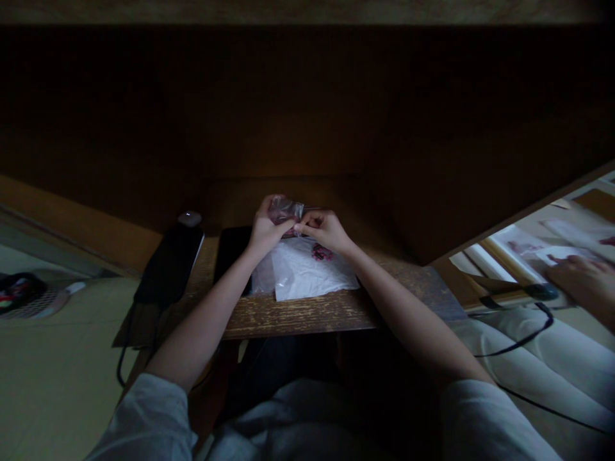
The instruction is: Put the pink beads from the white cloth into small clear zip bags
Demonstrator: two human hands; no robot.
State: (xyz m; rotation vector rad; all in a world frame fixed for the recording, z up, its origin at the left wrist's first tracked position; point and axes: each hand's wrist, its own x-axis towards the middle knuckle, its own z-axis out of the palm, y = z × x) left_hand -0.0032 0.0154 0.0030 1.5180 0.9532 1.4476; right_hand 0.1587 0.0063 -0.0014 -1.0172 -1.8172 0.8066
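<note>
My left hand (267,225) is closed around a clear plastic bag (285,209) that has something reddish inside. Thumb and fingers of my right hand (325,229) pinch at the bag's right side, close to the left thumb; the exact spot is hard to see in the dim light. Below the hands a white cloth or tissue (307,278) lies on the wooden desk. On it rests a small dark red and pink beaded-looking piece (321,253), just under my right hand. Another clear plastic bag (265,276) lies at the cloth's left edge.
A dark flat object (233,250) lies beside my left forearm. Further left are a black pouch-like item (170,266) with a cord and a small pale rounded object (189,219). Cabinet walls enclose the desk (307,323). At right, another person's hand (579,275) is over a separate surface.
</note>
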